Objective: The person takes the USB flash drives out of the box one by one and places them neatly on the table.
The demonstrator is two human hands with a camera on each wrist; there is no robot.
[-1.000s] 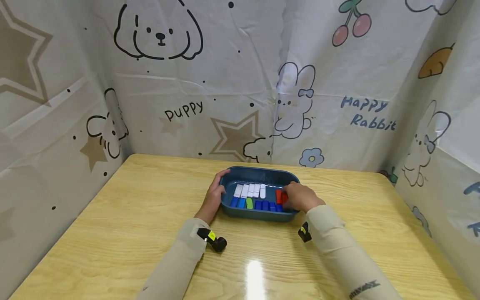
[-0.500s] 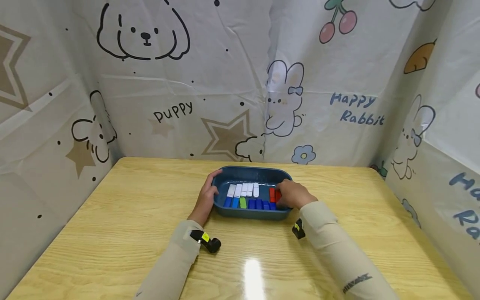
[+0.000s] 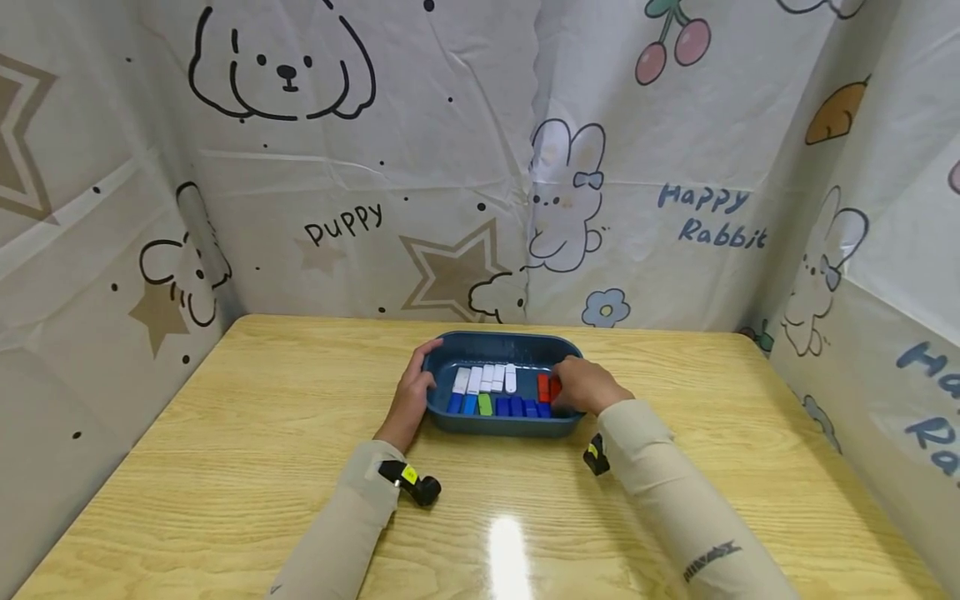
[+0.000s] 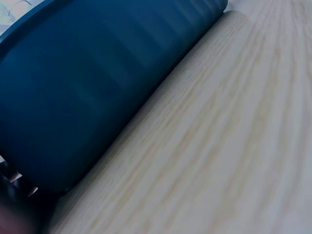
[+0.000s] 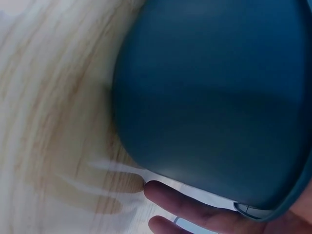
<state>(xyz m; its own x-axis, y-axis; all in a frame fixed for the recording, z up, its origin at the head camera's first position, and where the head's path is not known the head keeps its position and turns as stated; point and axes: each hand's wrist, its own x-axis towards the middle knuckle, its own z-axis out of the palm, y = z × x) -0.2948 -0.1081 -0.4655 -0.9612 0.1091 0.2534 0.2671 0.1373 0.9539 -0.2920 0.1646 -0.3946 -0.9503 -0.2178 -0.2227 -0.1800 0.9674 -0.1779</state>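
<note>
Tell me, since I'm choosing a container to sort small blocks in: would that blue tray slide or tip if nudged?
The blue tray would probably slide: it sits on a glossy wooden table, and the left hand rests against its end. Tipping seems unlikely, since it looks low and wide. It looks like rigid plastic, so probably stiff.

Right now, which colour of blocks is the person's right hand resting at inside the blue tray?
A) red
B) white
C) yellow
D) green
A: in the head view the right hand reaches into the right end of the blue tray and touches the red blocks; the white blocks and the green block lie further left, apart from it.
</note>
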